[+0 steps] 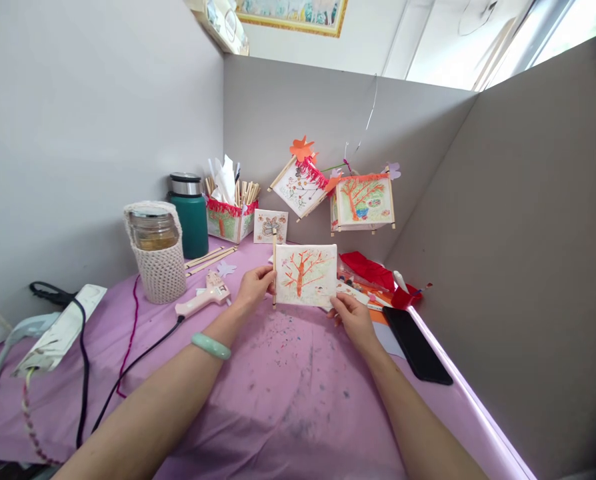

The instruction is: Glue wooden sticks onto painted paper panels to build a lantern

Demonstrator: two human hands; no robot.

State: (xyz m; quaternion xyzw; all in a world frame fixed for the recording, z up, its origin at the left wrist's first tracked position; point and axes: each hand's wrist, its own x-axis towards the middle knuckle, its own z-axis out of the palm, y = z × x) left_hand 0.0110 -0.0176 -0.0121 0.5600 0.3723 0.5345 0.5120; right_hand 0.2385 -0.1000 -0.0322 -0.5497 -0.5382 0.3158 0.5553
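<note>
While both hands grip it, drawing [306, 275] upright (long axis horizontal).

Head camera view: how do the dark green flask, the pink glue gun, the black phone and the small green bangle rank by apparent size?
1. Black phone, though nearer the camera
2. Dark green flask
3. Pink glue gun
4. Small green bangle
Phone and flask look close.

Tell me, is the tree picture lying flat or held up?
Held up. Both hands, left hand and right hand, hold the tree drawing panel upright above the purple tablecloth.
</note>
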